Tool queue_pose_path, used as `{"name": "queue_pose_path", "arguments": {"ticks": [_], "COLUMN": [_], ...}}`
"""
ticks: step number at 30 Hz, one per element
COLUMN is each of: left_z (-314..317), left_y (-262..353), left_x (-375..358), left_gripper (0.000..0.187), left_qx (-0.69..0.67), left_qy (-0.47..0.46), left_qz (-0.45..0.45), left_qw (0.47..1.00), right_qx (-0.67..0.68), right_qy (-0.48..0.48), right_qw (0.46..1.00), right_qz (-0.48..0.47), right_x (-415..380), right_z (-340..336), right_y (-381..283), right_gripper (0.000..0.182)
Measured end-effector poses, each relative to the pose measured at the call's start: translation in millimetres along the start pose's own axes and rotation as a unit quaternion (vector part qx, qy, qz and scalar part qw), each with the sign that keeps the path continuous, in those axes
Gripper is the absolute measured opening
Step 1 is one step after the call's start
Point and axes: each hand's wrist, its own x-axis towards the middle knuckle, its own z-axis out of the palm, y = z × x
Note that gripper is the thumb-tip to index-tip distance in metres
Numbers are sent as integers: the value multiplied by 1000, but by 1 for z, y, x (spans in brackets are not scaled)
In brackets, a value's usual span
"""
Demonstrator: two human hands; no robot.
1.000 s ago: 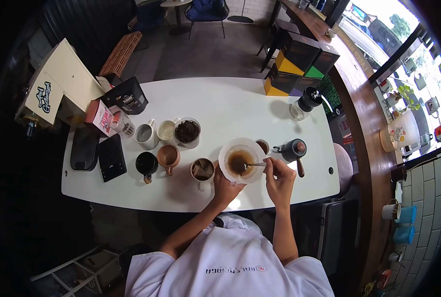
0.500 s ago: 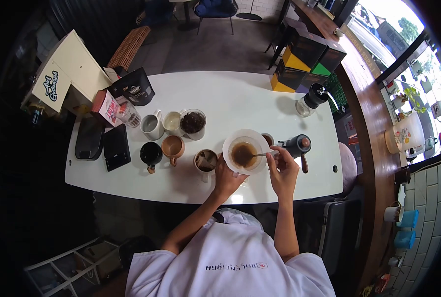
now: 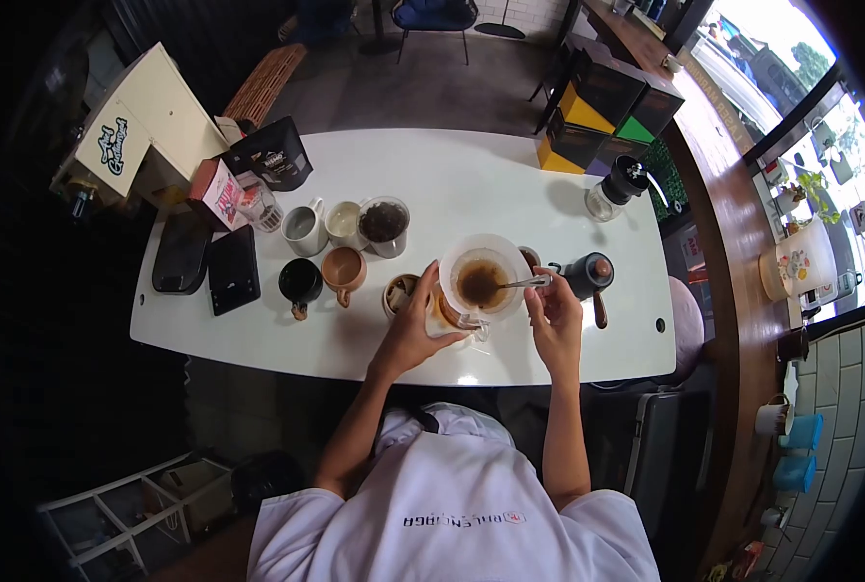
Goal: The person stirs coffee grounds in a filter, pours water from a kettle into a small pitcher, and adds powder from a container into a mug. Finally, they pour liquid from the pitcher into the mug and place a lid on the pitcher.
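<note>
A white filter cone [image 3: 456, 254] with brown liquid and dark grounds inside sits over a clear glass vessel [image 3: 475, 328] near the table's front edge. My left hand [image 3: 415, 330] is curved against the left side of the cone and vessel, thumb below and fingers up. Between the fingers of my right hand [image 3: 554, 312] is a metal spoon [image 3: 527, 282], its tip down in the brown liquid. A mug with pale pieces inside [image 3: 394, 294] is partly hidden behind my left hand. Just right of the cone stands a dark kettle [image 3: 586, 276].
Left of centre stand a black mug [image 3: 299, 281], a brown mug [image 3: 343, 270], a grey mug [image 3: 303, 229] and a container of dark grounds [image 3: 385, 223]. A hand grinder [image 3: 615, 190] and stacked boxes [image 3: 587, 116] are at the back right. A black tablet [image 3: 233, 271] lies left.
My left hand has shifted left and opened out along the side of the cone and vessel. The view has tilted slightly. The spoon remains in the liquid, held by my right hand.
</note>
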Motion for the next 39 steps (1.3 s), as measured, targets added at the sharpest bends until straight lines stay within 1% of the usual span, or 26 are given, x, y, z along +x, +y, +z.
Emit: {"name": "queue_pose_path", "arguments": {"ticks": [1, 3, 4, 6, 8, 9, 10, 11, 12, 14, 16, 18, 22, 24, 26, 27, 28, 29, 30, 31, 32, 34, 35, 36, 37, 39], "left_z": [-6, -18, -23, -30, -35, -36, -36, -37, -36, -34, -31, -28, -17, -17, -20, -20, -20, -21, -24, -30, -32, -27, -24, -20, -11, 12], "left_y": [-1, -5, -5, -4, -3, -3, -4, -4, -3, 1, 5, 7, 4, 4, 6, 6, 5, 4, 8, 15, 20, 24, 29, 37, 40, 45], "left_x": [-3, -7, -8, -13, -15, -16, -17, -17, -18, -18, -17, -18, -20, -21, -21, -22, -24, -25, -26, -26, -26, -27, -25, -22, -19, -15], "left_gripper": [109, 108, 107, 104, 94, 94, 87, 80, 80, 67, 63, 58, 46, 43, 31, 31, 25, 20, 20, 19, 18, 21, 21, 22, 22, 25], "left_qx": [31, 23, 14, 8, -22, -22, -30, -38, -38, -82, -91, -100, -107, -111, -118, -119, -107, -95, -97, -86, -74, -117, -129, -140, -138, -213], "left_qy": [-9, -18, -30, -30, -31, -31, -26, -22, -23, -12, -24, -37, -32, -23, -22, -24, -17, -11, -16, -110, -204, -310, -358, -406, -414, -468], "left_qz": [-8, -5, -2, -3, -14, -14, -10, -5, -5, -5, -3, 0, -3, 7, -13, -10, -20, -31, -29, -80, -128, -82, -92, -102, -98, -102], "left_qw": [999, 1000, 999, 1000, 999, 999, 999, 999, 999, 997, 996, 994, 994, 994, 993, 993, 994, 995, 995, 987, 968, 940, 920, 897, 894, 851], "right_qx": [1, -5, -4, -7, 6, 20, 20, 18, 16, 26, 35, 39, 40, 5, -78, -101, -123, -176, -229, -269, -272, -390, -367, -373, -381, -382], "right_qy": [-2, -29, -31, -56, -69, -81, -81, -81, -80, -79, -77, -71, -58, -13, 43, 66, 89, 106, 124, 142, 150, 139, 127, 123, 105, 57], "right_qw": [1000, 999, 999, 997, 996, 995, 995, 995, 995, 996, 996, 997, 997, 1000, 994, 991, 987, 977, 964, 951, 950, 908, 921, 919, 918, 921], "right_qz": [0, -44, -44, -49, -50, -50, -50, -52, -54, -36, -18, -2, -14, -27, -62, -62, -61, -54, -45, -47, -43, -65, -44, -28, -38, -55], "right_x": [0, 2, 2, 2, 2, 1, 0, 0, -1, -2, -2, -1, -2, 0, 7, 12, 16, 22, 29, 38, 45, 57, 59, 60, 62, 66], "right_z": [0, -1, -1, -2, -2, -2, -2, -2, -2, -2, -3, -6, -11, -23, -43, -56, -68, -79, -90, -101, -109, -119, -119, -115, -113, -115], "right_y": [1, 4, 6, 7, 5, 3, 2, 0, 0, 2, 5, 8, 4, 3, 17, 23, 26, 29, 31, 49, 67, 83, 84, 80, 77, 78], "right_gripper": [34, 45, 45, 54, 56, 58, 58, 56, 54, 50, 46, 36, 32, 32, 32, 32, 32, 31, 31, 32, 32, 34, 38, 36, 33, 28]}}
